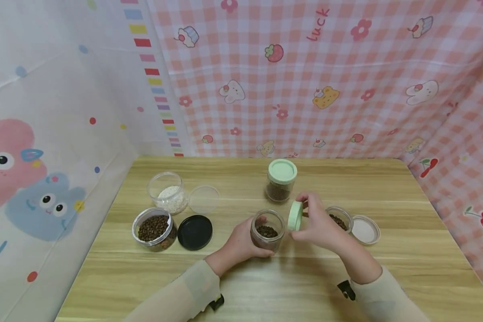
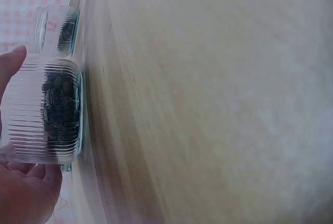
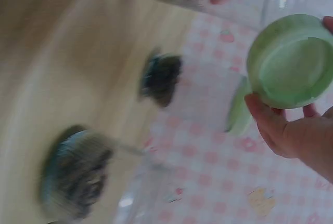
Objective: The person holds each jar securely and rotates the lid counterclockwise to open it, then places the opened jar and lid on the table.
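Observation:
My left hand (image 1: pixel 241 241) grips a ribbed clear jar (image 1: pixel 267 243) round its side. The jar stands uncovered on the table, with dark brown beans in its lower part; the left wrist view shows the ribs and beans (image 2: pixel 61 109) from the side. My right hand (image 1: pixel 318 226) holds a pale green lid (image 1: pixel 295 216) on edge by its rim, just right of the jar and apart from it. In the right wrist view the lid's hollow underside (image 3: pixel 295 68) faces the camera. Partly behind the right hand is another uncovered jar (image 1: pixel 340 219) of dark beans.
A jar with a green lid (image 1: pixel 281 181) stands behind. At left are a tub of white grains (image 1: pixel 171 197), a tub of brown beans (image 1: pixel 154 230), a clear lid (image 1: pixel 204 199) and a black lid (image 1: pixel 195 232). A white lid (image 1: pixel 365 230) lies at right.

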`<state>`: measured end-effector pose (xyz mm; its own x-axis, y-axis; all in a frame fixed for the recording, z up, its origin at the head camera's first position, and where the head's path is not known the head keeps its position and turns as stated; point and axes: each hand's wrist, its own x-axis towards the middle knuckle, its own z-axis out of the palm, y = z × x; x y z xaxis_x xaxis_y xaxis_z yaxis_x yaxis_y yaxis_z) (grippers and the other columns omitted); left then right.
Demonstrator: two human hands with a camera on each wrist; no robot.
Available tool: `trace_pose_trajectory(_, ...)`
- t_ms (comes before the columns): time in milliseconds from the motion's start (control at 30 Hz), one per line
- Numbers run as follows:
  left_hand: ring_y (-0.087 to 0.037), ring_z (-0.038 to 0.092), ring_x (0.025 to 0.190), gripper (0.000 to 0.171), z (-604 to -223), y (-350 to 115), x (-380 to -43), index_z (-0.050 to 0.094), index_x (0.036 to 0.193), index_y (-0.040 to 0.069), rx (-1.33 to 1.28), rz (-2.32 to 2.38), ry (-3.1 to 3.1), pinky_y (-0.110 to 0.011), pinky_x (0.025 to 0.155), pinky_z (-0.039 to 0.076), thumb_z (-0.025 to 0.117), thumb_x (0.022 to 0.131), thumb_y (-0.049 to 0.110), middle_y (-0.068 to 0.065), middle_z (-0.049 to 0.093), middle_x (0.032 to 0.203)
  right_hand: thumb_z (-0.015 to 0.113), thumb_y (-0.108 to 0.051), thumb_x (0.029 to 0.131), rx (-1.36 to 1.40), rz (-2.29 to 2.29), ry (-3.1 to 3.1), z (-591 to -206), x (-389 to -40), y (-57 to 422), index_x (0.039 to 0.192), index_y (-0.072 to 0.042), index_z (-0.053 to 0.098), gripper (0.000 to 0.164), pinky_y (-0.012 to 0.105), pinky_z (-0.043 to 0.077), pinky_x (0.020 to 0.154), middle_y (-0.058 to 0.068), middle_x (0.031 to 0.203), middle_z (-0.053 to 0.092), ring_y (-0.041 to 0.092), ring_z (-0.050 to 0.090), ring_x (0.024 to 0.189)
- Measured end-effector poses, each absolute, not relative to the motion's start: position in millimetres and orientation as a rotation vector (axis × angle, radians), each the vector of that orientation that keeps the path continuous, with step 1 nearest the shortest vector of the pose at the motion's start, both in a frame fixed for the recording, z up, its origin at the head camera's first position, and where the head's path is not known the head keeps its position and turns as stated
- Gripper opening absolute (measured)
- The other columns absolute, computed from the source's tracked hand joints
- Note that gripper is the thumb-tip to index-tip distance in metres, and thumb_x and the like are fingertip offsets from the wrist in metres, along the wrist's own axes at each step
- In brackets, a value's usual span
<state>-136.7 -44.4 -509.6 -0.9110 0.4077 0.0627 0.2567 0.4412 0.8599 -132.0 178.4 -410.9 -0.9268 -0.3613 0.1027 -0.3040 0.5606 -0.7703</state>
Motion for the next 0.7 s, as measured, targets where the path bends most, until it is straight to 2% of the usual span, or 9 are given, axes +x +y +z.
trace_pose_trajectory(267,-0.015,0.055,0.116,0.084,-510.4,-43.9,-136.5,0.051,0.127,0.012,0.560,1.475,2.523,-0.034,0.102,0.041,0.092,0.055,0.026,0.000,0.060,0.125,0.081,-0.005,0.062,-0.501,-1.070,2.776,-453.7,-117.2,189.0,0.126,0.007,0.036,0.080,0.050,0.042,0.098,0.023,0.121,0.042,0.033,0.046,0.111)
trace_pose_trajectory(467,-0.014,0.054,0.117,0.084,-510.1,-44.0,-136.2,0.051,0.128,0.012,0.552,1.467,2.522,-0.035,0.102,0.042,0.091,0.056,0.029,0.001,0.060,0.126,0.086,-0.017,0.064,-0.451,-0.999,2.773,-467.2,-110.0,184.7,0.132,0.001,0.035,0.086,0.053,0.042,0.100,0.024,0.127,0.042,0.038,0.049,0.117)
trace_pose_trajectory(700,-0.015,0.054,0.117,0.084,-511.2,-44.2,-136.0,0.051,0.127,0.012,0.537,1.489,2.504,-0.035,0.103,0.041,0.091,0.056,0.028,0.000,0.060,0.126,0.086,-0.014,0.057,-0.388,-0.762,2.828,-477.4,-111.2,183.7,0.138,0.004,0.035,0.097,0.051,0.047,0.094,0.024,0.123,0.046,0.036,0.051,0.110)
